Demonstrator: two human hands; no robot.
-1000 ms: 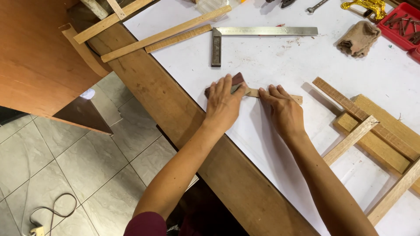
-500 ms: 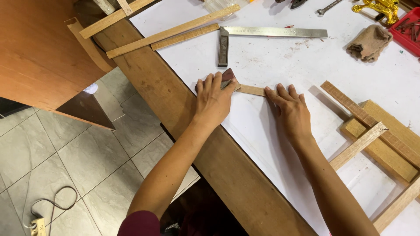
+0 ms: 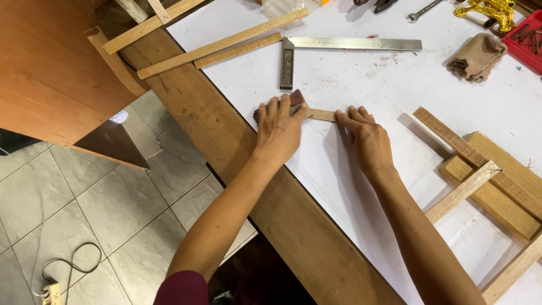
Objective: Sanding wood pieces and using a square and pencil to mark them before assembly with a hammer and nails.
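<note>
Pressing flat: left hand (image 3: 280, 131) spread over a dark reddish-brown sanding piece (image 3: 296, 99), fingers closed down on it, at one end of a short thin wood strip (image 3: 323, 115). Right hand (image 3: 368, 137) pinning the other end of that strip with fingertips, palm down, not wrapped around it. One strip only between the two hands, lying on the white sheet (image 3: 339, 186) near the brown wooden bench edge (image 3: 226, 147).

To the right, just beside the right forearm: one stack of wooden blocks and slats (image 3: 491, 181), about five pieces crossing each other, touching.

Farther out, beyond the hands: one steel try square (image 3: 350, 45), lying flat, its dark stock pointing toward the left hand. Left of it, two long pale wood strips (image 3: 226, 45) side by side, touching. One crumpled tan rag (image 3: 477, 57) right of the square.

Along the far edge: one spanner (image 3: 424, 9), one gold-coloured clamp (image 3: 491, 11), one red tray (image 3: 525, 39), partly cut off.
</note>
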